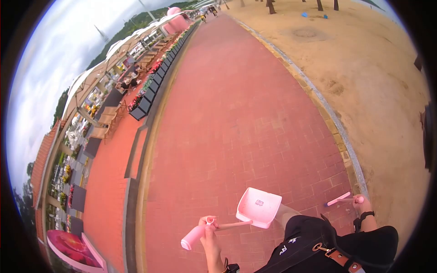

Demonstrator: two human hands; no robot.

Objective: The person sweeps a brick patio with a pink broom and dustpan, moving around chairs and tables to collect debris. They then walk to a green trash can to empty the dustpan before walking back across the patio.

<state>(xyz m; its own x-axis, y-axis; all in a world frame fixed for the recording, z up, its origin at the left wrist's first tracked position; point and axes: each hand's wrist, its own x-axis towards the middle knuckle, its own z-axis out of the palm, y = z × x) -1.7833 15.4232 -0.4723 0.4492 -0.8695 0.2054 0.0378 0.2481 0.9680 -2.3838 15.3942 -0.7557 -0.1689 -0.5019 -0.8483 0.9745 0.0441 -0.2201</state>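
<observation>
My left hand [210,232] is closed around the pink handle of a dustpan [258,207], near a pink cylinder [193,237] that sticks out beside the fingers. The dustpan's square pink tray hangs above the brick path, with a small dark print on its inside. At the right, my right hand [362,204] is closed on the handle of a pink brush [339,198], whose bar points left, with dark bristles partly showing. Both wrists carry dark bands.
A red brick path [236,113] runs ahead, with a stone kerb [314,88] and sand [359,82] on the right. Planter boxes [148,98], wooden chairs [107,119] and canopies line the left. People are far ahead near the path's end.
</observation>
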